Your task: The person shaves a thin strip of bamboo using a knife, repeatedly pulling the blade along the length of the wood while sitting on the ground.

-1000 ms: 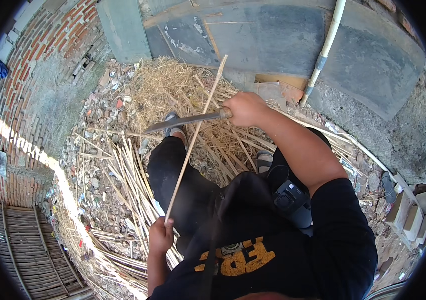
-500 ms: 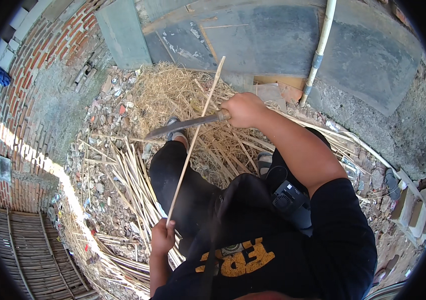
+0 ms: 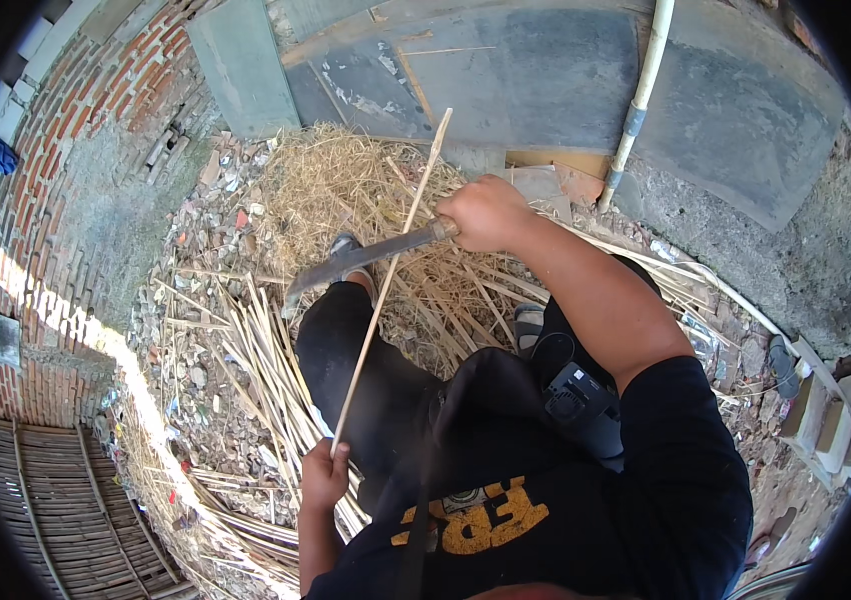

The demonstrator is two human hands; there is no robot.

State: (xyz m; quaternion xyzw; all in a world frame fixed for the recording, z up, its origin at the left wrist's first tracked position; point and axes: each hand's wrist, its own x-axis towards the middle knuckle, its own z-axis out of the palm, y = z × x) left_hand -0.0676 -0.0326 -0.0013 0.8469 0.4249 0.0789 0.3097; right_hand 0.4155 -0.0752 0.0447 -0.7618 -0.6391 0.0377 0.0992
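Pale and wood-coloured, a long thin strip (image 3: pixel 376 320) is running at a slant in front of the person, its lower end sitting at the left hand (image 3: pixel 326 477) and its upper end pointing away toward the grey panels (image 3: pixel 566 80). The left hand is closing around that lower end, fingers curled in and thumb lying along the strip. The right hand (image 3: pixel 486 213) is forming a full fist around the handle of a knife (image 3: pixel 361 257); its palm side is facing away from view. The dark, slightly curved blade is extending leftward from the fist and crossing the strip in its upper half, the tip lying in view beside the left shoe (image 3: pixel 346 245). Whether the blade is touching the strip, the view is not showing clearly.

Below the strip, the left leg (image 3: pixel 346 345) in dark trousers is standing bent. A heap of straw-coloured shavings (image 3: pixel 321 180) is covering the ground beyond the feet. To the left, a loose bundle of similar pale strips (image 3: pixel 271 355) is lying on stony rubble (image 3: pixel 191 375). A black device (image 3: pixel 578 395) is resting near the right thigh. A pale pipe (image 3: pixel 646 85) is leaning in front of the panels; a worn brick wall (image 3: pixel 76 200) is bounding the left side, with a slatted screen (image 3: pixel 56 500) showing at lower left.
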